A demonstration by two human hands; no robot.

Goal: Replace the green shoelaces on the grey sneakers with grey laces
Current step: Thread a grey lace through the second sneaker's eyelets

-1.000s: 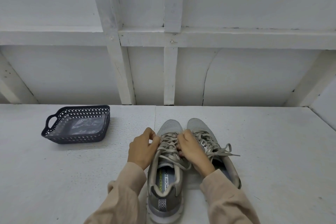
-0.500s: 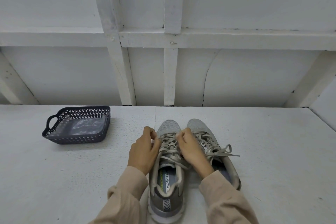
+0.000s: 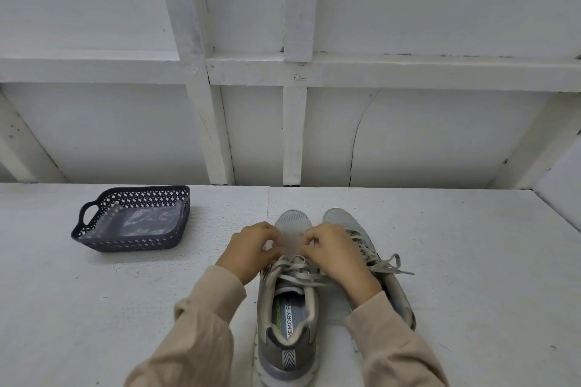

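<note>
Grey sneakers (image 3: pixel 292 223) stand side by side on the white table (image 3: pixel 471 261), toes pointing away from the person, and both carry grey laces. The left sneaker (image 3: pixel 287 317) is the nearer one, and its open heel and printed insole face the camera. Both hands work over the front part of its lacing. The left hand (image 3: pixel 250 253) comes from the left side of this shoe and the right hand (image 3: pixel 334 253) from the right side, with the fingers of both curled. Each hand pinches the grey lace (image 3: pixel 295 272) with thumb and forefinger. The lace goes between the two pinches as a pale, blurred strip just behind the toe cap. The crossed rows nearer the tongue lie loose below the knuckles. The right sneaker (image 3: pixel 341 218) touches the left one and is partly covered by the right wrist; its lace is tied in a bow (image 3: pixel 388 265) that hangs to the outer side. Beige sleeves (image 3: pixel 204 324) cover both forearms. Well apart to the left stands a dark perforated basket (image 3: pixel 125 242) with a clear plastic bag (image 3: pixel 147 220) inside.
</note>
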